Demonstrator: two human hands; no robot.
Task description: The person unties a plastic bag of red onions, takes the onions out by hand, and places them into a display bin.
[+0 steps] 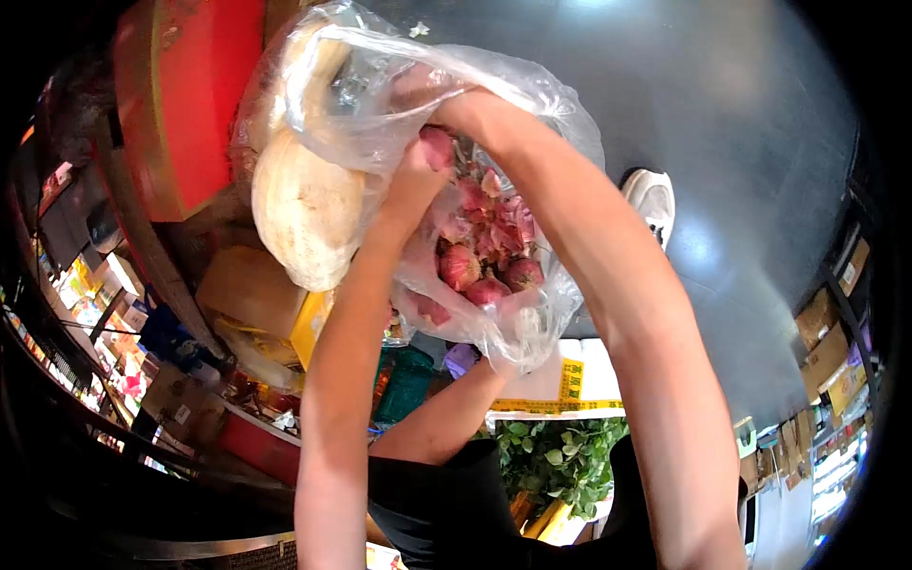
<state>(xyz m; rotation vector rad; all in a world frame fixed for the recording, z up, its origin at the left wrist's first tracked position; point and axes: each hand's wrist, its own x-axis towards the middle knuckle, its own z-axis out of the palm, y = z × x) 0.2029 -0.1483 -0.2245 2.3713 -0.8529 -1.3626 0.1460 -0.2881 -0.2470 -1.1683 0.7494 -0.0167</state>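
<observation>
A clear plastic bag (560, 104) lies spread below me, with red onions (461, 268) and loose onion skins (494, 223) inside it. My left hand (415, 176) is closed around a red onion (437, 148) at the bag's left side. Reaching across the top, my right hand (418, 90) sits behind the clear film close to that onion; its fingers are blurred by the plastic, and whether they hold anything is unclear. Left of my left hand rests a large, pale, bulging vegetable (306, 209), its upper part under plastic.
A red box (190, 104) stands at the upper left. Below the bag are leafy greens (560, 461) beside a white box with yellow tape (570, 380). My bent leg (442, 408) is under the bag, and a white shoe (652, 201) stands on the dark floor (750, 180).
</observation>
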